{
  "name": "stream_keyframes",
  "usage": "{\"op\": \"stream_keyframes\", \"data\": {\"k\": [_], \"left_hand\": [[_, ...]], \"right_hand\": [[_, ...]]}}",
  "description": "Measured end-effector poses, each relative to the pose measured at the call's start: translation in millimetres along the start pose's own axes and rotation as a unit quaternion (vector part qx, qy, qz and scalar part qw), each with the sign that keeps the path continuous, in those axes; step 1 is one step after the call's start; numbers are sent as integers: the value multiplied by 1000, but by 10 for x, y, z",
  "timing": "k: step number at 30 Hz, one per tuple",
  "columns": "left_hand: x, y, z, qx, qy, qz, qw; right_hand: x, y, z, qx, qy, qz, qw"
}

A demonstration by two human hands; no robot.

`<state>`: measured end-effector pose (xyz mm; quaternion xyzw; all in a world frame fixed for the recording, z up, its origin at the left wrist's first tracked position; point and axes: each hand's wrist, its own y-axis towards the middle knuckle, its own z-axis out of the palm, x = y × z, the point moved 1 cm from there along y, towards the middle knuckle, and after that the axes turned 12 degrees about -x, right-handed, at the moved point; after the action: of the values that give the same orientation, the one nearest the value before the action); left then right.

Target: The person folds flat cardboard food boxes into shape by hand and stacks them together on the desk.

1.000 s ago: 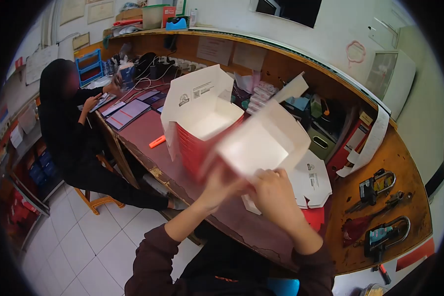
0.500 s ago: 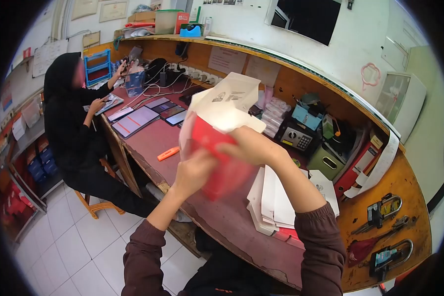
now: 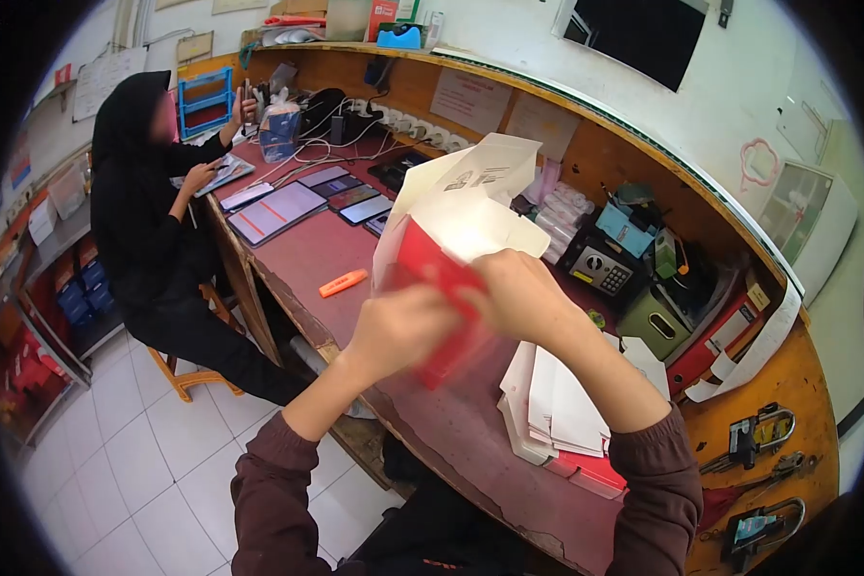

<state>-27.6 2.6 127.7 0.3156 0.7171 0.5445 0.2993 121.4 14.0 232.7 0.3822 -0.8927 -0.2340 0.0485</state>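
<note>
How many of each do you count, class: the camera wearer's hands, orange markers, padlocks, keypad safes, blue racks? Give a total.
Wearer's hands: 2 (left hand, right hand)
Orange marker: 1
Padlocks: 2
Keypad safe: 1
Blue rack: 1
Total: 7

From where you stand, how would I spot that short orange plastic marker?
Find the long maroon-topped wooden desk. Near its front edge, between the large rectangular tablet with a lit screen and the red-and-white cardboard box, lies the marker. Unlike those neighbours, it is a slim, solid orange stick.
</note>
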Motion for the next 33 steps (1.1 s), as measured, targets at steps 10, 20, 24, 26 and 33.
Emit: {"op": "stream_keyframes", "data": {"k": [10,20,24,26,33], "left_hand": [[-41,116,-65,77,-84,-47,992],[-187,9,29,85,100,-101,986],[-32,-128,131,66,215,-128,966],[-10,-151,182,72,240,-125,960],[42,-363,305,-7,202,-144,969]], "right_hand": [[14,-76,240,-42,-15,-29,999],[-33,322,339,18,-57,-22,998],[51,269,290,-28,-61,-58,996],[70,323,456,0,-80,-59,995],[-423,402,333,298,158,57,940]]}}
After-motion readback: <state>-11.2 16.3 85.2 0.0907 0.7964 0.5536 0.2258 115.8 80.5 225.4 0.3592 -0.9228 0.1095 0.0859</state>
